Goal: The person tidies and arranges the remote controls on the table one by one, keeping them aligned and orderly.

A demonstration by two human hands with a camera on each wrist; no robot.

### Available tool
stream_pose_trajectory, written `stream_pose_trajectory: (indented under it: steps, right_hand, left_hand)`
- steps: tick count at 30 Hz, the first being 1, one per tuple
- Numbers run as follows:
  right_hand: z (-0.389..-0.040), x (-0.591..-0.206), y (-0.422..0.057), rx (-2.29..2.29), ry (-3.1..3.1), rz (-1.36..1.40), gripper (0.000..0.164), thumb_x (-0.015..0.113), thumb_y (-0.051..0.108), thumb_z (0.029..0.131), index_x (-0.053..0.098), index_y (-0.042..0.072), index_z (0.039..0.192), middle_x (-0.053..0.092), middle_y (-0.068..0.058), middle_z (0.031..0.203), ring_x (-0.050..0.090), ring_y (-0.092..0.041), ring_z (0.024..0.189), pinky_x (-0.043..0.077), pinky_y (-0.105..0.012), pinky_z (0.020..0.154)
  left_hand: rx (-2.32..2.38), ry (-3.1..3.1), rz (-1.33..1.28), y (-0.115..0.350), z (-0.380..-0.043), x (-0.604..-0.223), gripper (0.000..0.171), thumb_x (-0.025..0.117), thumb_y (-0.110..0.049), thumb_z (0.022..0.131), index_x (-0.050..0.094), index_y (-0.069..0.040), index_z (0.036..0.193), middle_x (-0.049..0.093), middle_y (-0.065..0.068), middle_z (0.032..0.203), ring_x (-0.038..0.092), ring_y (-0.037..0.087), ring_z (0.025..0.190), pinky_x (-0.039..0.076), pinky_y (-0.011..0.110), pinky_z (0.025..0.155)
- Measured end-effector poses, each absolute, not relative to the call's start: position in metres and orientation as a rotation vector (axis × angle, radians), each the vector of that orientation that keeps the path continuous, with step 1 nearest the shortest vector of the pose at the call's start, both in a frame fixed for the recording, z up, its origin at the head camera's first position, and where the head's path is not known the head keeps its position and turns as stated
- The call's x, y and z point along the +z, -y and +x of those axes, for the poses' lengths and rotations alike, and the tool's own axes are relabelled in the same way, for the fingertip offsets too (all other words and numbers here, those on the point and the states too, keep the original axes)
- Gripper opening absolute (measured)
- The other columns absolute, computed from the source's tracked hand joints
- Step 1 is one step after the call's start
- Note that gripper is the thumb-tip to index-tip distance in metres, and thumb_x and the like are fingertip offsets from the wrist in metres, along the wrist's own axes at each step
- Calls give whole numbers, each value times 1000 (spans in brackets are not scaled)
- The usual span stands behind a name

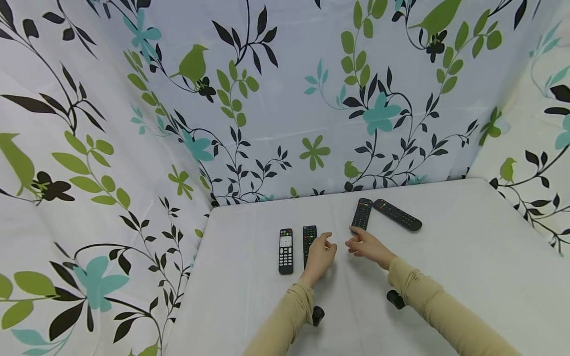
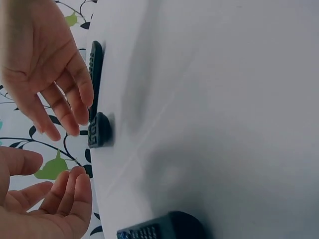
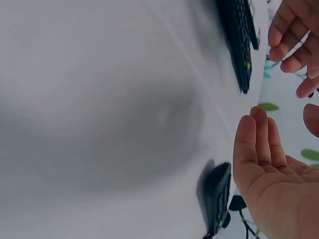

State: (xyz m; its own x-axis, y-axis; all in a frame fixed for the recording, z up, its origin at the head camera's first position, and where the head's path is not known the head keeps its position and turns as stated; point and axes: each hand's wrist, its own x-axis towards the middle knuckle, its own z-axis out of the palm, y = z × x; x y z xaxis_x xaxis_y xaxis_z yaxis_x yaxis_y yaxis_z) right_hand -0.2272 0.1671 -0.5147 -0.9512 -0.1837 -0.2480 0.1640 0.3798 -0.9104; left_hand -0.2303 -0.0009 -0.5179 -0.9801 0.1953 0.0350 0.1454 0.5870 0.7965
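Note:
Both hands hover over the white table with relaxed, slightly bent fingers and nothing in them. In the head view my left hand (image 1: pixel 320 256) overlaps the right side of a black remote control (image 1: pixel 309 237), hiding its lower part. To the left of that lies another black remote (image 1: pixel 286 252) with a pale block of buttons. My right hand (image 1: pixel 368 247) is just in front of a third black remote (image 1: pixel 362 213), its index finger overlapping the near end. Beside it a further remote (image 1: pixel 398 215) lies slanted. In the right wrist view the right palm (image 3: pixel 279 194) faces the left fingers (image 3: pixel 294 37).
A white cloth covers the table (image 1: pixel 240 306). Around its back and sides hang white curtains (image 1: pixel 285 113) printed with leaves, birds and flowers. Dark wrist devices (image 1: pixel 318 315) show under both beige sleeves (image 1: pixel 436 301).

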Motion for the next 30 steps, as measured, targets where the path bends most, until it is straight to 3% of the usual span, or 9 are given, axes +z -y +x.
stream_pose_trajectory:
  steps: [15,25,30]
  right_hand:
    - [-254,-508,-214,-1487,-2484,120,63,49,21,95,20,-3,145,50,-29,127,57,-35,110,50,-39,90]
    - [-275,-519,-224,-1443,-2528,318,60,46,20,95,22,-2,145,44,-32,133,53,-40,115,49,-41,90]
    - [-281,-533,-217,-1415,-2563,361,61,48,20,93,24,-3,144,50,-30,128,59,-36,104,52,-36,81]
  left_hand:
    - [1345,-2723,363,-37,-271,-506,46,53,-16,89,49,-5,133,65,12,100,63,21,89,49,27,71]
    - [1351,-2609,285,-51,-291,-516,57,53,-20,88,38,-13,143,58,16,125,58,28,110,49,38,88]
    - [1398,-2542,220,-55,-296,-525,61,55,-17,86,36,-15,144,53,17,133,55,30,118,48,40,93]
